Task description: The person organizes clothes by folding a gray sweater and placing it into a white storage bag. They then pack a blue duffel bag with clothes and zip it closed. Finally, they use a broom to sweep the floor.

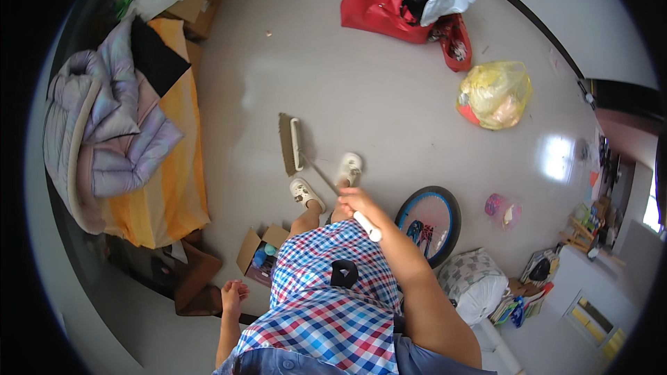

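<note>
My right hand is closed around the long handle of a broom, in front of my checked apron. The handle's white end sticks out below my hand. Down on the floor ahead of my feet, the broom's head stands with its brown bristles to the left. My left hand hangs at my left side, its fingers loosely bent and apart, with nothing seen in them. Close by it is an open cardboard box with blue and teal things inside.
At left, a puffy jacket lies on a yellow-striped cloth. Red bags and a yellow plastic bag sit on the floor ahead and right. A bicycle wheel and a stuffed checked bag are by my right side.
</note>
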A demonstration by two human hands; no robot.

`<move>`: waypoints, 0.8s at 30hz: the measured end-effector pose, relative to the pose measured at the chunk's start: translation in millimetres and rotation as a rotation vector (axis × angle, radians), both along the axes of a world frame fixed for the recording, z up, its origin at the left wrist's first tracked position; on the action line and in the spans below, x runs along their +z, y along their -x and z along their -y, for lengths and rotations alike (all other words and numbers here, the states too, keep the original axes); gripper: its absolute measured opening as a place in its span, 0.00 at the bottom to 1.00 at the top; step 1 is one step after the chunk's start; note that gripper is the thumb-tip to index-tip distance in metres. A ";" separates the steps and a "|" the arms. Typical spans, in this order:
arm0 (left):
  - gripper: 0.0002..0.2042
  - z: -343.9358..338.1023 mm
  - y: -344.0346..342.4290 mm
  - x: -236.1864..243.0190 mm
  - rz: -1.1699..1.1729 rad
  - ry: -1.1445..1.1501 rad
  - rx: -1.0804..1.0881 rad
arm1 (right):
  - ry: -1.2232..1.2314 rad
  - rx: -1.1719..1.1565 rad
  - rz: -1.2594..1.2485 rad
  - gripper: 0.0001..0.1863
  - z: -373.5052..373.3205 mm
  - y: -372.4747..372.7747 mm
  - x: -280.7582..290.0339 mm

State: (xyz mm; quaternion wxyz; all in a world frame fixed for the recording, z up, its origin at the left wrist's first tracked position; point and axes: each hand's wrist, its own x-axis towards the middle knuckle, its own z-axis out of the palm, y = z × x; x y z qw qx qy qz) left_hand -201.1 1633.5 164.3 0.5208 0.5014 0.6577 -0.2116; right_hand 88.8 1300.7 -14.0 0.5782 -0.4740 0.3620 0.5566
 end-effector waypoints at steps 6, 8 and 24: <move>0.06 5.0 -37.8 15.7 0.012 -0.072 -0.087 | 0.076 -0.212 -0.010 0.28 123.7 -20.5 53.4; 0.06 19.1 -53.7 23.6 -0.034 -0.077 -0.140 | 0.112 -0.272 -0.028 0.28 165.7 -28.3 69.4; 0.10 169.6 -310.8 -5.0 -0.055 -0.148 -0.710 | 0.343 -0.381 0.064 0.08 515.4 -66.4 64.1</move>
